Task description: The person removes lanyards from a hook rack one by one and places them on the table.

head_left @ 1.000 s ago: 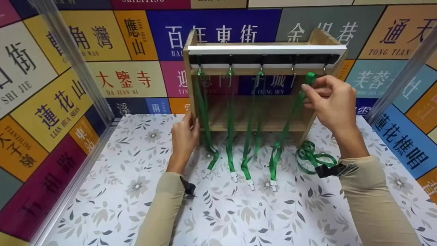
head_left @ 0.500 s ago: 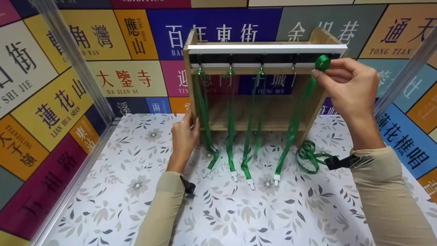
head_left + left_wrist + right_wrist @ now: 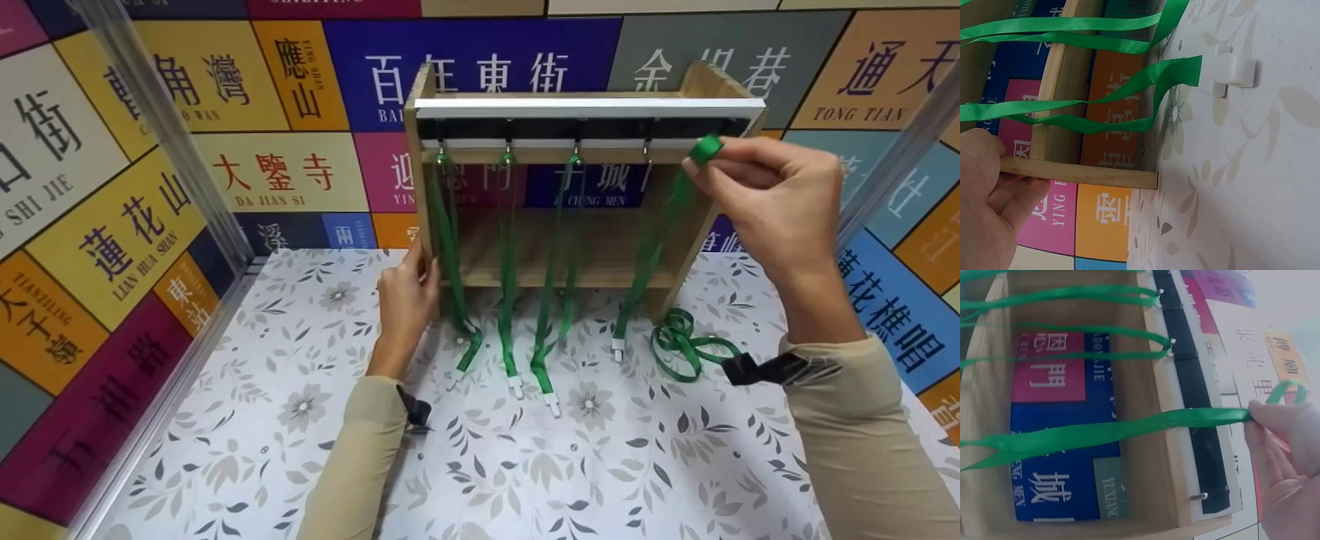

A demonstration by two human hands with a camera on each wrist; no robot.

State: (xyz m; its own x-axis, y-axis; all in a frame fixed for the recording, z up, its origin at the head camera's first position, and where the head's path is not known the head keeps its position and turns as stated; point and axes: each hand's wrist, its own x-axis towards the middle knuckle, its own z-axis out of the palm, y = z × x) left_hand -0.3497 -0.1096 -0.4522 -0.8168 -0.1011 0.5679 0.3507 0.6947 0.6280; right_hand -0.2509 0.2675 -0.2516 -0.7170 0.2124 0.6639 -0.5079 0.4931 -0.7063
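A small wooden rack point(image 3: 555, 259) stands upright on the table, with a row of metal hooks along its black-and-white top strip point(image 3: 585, 130). My left hand point(image 3: 405, 304) grips the rack's left side panel point(image 3: 1084, 172), thumb and fingers on opposite faces. My right hand point(image 3: 780, 199) pinches a green lanyard point(image 3: 652, 255) just below its top loop, by the right end of the strip. The lanyard slants down to a white clip point(image 3: 618, 348). Three other green lanyards point(image 3: 507, 277) hang from the left hooks. A bare hook point(image 3: 1199, 496) shows near the right hand.
Another green lanyard point(image 3: 679, 345) lies coiled on the table by the rack's right foot. White clips point(image 3: 551, 403) of the hanging lanyards lie on the floral tabletop point(image 3: 525, 480). A sign-printed wall point(image 3: 480, 45) rises behind, with metal posts point(image 3: 172, 142) at the sides.
My right hand has carried the lanyard to the right, first upward and then slightly back down. The lanyard's clip has shifted right and toward the rack. The left hand stays put.
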